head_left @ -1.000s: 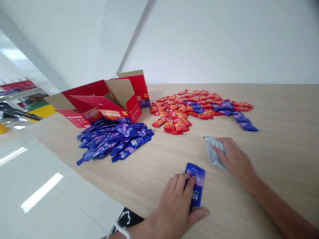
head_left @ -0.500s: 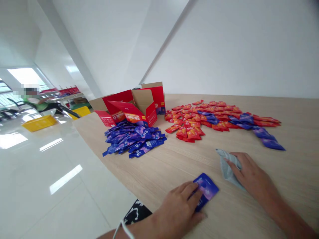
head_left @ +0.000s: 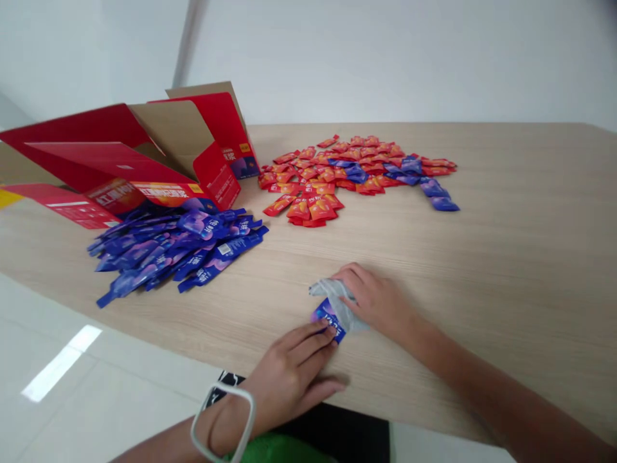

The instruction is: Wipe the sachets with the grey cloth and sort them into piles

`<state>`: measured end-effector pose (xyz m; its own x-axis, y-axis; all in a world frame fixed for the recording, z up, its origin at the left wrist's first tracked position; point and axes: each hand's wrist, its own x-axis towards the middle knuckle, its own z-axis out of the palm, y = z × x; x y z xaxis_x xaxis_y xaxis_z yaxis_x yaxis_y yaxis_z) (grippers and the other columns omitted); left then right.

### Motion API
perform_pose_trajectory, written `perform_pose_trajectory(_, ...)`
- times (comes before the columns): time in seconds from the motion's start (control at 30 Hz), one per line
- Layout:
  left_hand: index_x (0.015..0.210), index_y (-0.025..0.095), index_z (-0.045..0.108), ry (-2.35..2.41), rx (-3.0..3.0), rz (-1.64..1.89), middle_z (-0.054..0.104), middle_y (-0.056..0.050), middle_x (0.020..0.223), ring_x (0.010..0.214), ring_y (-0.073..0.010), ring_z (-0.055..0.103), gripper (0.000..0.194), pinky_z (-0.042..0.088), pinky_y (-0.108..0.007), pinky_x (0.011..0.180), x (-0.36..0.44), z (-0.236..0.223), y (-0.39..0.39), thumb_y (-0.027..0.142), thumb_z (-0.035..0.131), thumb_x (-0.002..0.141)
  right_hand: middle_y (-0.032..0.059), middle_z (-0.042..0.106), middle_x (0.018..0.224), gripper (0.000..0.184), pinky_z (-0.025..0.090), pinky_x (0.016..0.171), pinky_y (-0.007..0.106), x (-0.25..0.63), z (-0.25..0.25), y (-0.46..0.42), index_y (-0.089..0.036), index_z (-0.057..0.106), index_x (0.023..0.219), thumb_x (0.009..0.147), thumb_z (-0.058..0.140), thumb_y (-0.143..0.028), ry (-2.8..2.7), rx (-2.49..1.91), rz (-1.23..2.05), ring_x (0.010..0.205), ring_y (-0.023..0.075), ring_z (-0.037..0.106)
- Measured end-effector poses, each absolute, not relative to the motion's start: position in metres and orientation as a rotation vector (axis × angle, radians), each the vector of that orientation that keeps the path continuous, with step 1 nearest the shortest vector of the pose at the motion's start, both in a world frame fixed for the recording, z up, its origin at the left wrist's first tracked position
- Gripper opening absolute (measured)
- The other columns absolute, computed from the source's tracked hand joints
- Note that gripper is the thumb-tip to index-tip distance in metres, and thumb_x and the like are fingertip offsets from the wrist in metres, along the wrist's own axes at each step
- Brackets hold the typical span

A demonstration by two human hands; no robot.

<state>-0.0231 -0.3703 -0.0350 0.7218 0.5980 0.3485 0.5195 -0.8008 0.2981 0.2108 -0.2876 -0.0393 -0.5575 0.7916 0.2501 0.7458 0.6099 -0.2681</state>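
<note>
In front of me on the table lies a blue-purple sachet with white print. The outstretched fingers of my left hand rest flat on its near end and press it to the tabletop. My right hand is closed around a folded grey cloth, which lies over the sachet's right part and hides it. Both hands are close together, with the cloth just beyond my left fingertips.
A heap of blue pouches lies at the left, before open red cardboard boxes. Farther back spreads a pile of red sachets, with several blue sachets among and beside them. The wooden table meets a white wall.
My view has turned right and down. My right hand has brought the cloth left onto the blue sachet, where before it was apart from it. My left hand stays on the sachet.
</note>
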Motion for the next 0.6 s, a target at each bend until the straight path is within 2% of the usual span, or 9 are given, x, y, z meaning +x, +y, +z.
perform_pose_trajectory(0.17, 0.126, 0.013, 0.068, 0.895, 2.731, 0.67, 0.073, -0.011, 0.124, 0.13, -0.025, 0.061, 0.043, 0.052, -0.036, 0.112, -0.023, -0.036, -0.369, 0.042, 0.07, 0.094, 0.0073, 0.067, 0.116, 0.024, 0.054, 0.07, 0.03, 0.226, -0.042, -0.261, -0.023, 0.057, 0.12, 0.096, 0.058, -0.021, -2.49, -1.442, 0.031, 0.099, 0.0221, 0.069)
perform_pose_trajectory(0.3, 0.126, 0.013, 0.069, 0.904, 2.736, 0.688, 0.072, -0.01, 0.127, 0.131, -0.0246, 0.061, 0.041, 0.052, -0.035, 0.111, -0.022, -0.04, -0.37, 0.041, 0.068, 0.096, 0.0086, 0.065, 0.122, 0.026, 0.054, 0.071, 0.031, 0.235, -0.025, -0.259, -0.023, 0.056, 0.123, 0.097, 0.057, -0.021, -2.368, -1.47, -0.053, 0.107, 0.0235, 0.067)
perform_pose_trajectory(0.47, 0.126, 0.014, 0.068, 0.901, 2.731, 0.702, 0.071, -0.009, 0.13, 0.132, -0.0236, 0.06, 0.038, 0.052, -0.034, 0.111, -0.023, -0.045, -0.369, 0.039, 0.066, 0.097, 0.0098, 0.065, 0.123, 0.028, 0.055, 0.08, 0.032, 0.215, -0.021, -0.281, -0.023, 0.054, 0.125, 0.097, 0.057, -0.021, -2.377, -1.341, 0.071, 0.112, 0.0238, 0.065)
perform_pose_trajectory(0.6, 0.126, 0.014, 0.068, 0.922, 2.714, 0.729, 0.071, -0.008, 0.131, 0.132, -0.0218, 0.06, 0.035, 0.051, -0.033, 0.112, -0.022, -0.046, -0.37, 0.035, 0.065, 0.098, 0.0076, 0.066, 0.12, 0.027, 0.055, 0.076, 0.031, 0.204, -0.036, -0.28, -0.023, 0.055, 0.121, 0.095, 0.059, -0.018, -2.546, -1.321, 0.125, 0.106, 0.0224, 0.067)
